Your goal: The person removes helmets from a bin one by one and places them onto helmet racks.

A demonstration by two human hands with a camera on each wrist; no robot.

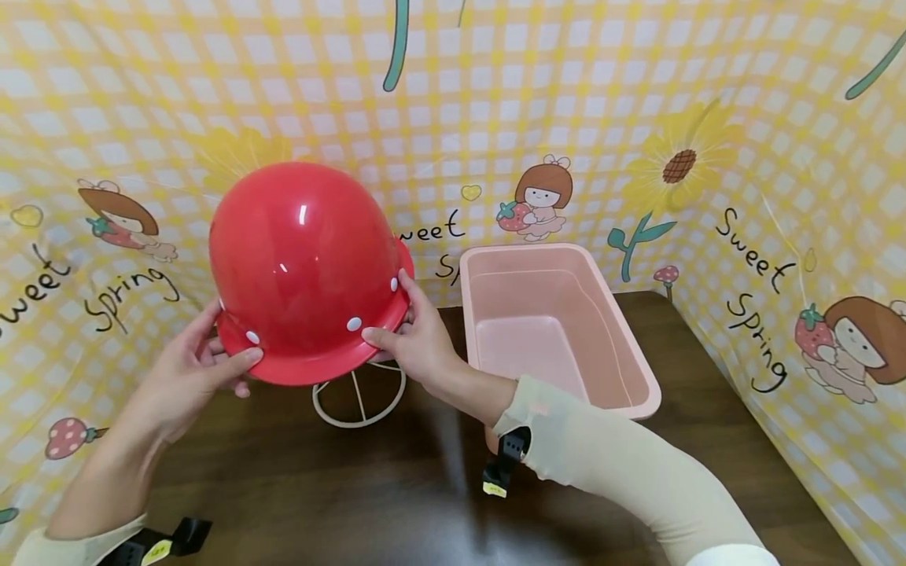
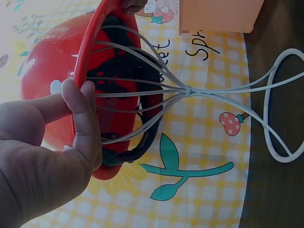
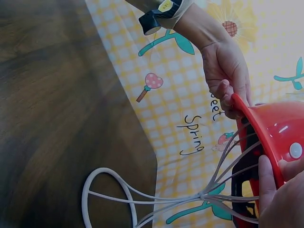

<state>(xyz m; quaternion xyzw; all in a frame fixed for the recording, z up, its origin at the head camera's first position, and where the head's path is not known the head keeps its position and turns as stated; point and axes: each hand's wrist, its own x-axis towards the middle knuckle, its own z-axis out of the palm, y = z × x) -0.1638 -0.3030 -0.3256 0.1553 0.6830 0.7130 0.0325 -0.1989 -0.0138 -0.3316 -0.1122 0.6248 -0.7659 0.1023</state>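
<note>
A glossy red hard hat [image 1: 304, 259] with white round studs sits over the top of a white wire stand [image 2: 190, 91]. My left hand [image 1: 187, 365] pinches the left side of its brim, thumb on the outside and fingers beneath. On the right side, my right hand [image 1: 425, 338] grips the brim the same way. Black straps [image 2: 154, 114] show inside the hat in the left wrist view. The stand's splayed wires reach up into the hat; whether they bear its weight I cannot tell. Its round base [image 1: 361, 425] is on the dark table.
Right of the hat, a pink rectangular bin [image 1: 559, 283] stands on the dark wooden table [image 1: 340, 487], partly behind my right forearm. A yellow checked cloth [image 1: 439, 118] with printed figures and flowers hangs around the back and sides.
</note>
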